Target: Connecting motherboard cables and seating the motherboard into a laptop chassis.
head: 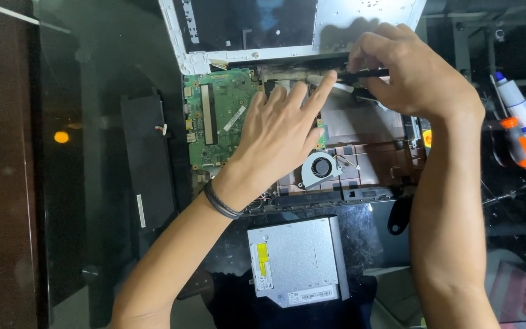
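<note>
An electronics repair workbench: a dark glass bench (92, 152) carries an opened laptop (299, 122) with its green circuit board (220, 116) and cooling fan (319, 167) exposed (centre of frame), a removed optical drive (296, 259) below, a screwdriver (517, 143) at right.

Left hand (278, 137) is lying flat over the opened laptop's green circuit board (221, 116), index finger pointing at the hinge edge. Right hand (406, 67) is pinching a thin black rod-like tool (369, 74) there. Grey metal optical drive (294, 261) and flat black battery (148, 158) are sitting on the dark glass table (80, 201) nearby.
</note>
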